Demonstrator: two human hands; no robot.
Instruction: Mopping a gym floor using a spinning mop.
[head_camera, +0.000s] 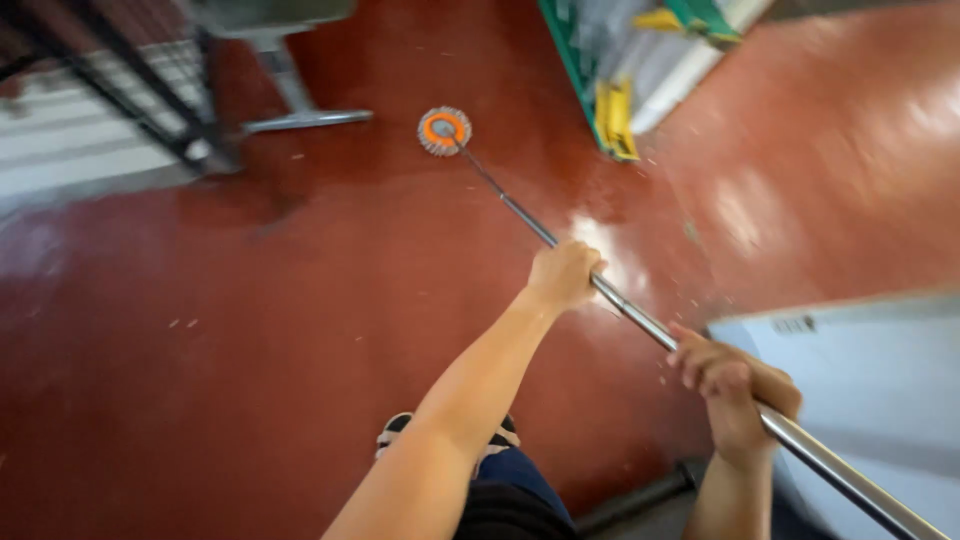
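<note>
A long metal mop pole runs from the lower right up to a round mop head with an orange centre, which rests on the red floor. My left hand grips the pole farther along, toward the head. My right hand grips the pole nearer to me, at the lower right. Both arms reach out over the floor, and my foot in a dark shoe shows below my left forearm.
A metal stand base and a dark frame stand at the upper left. A green and yellow rack is at the top centre-right. A pale flat panel lies at the right. Small bits of debris dot the floor.
</note>
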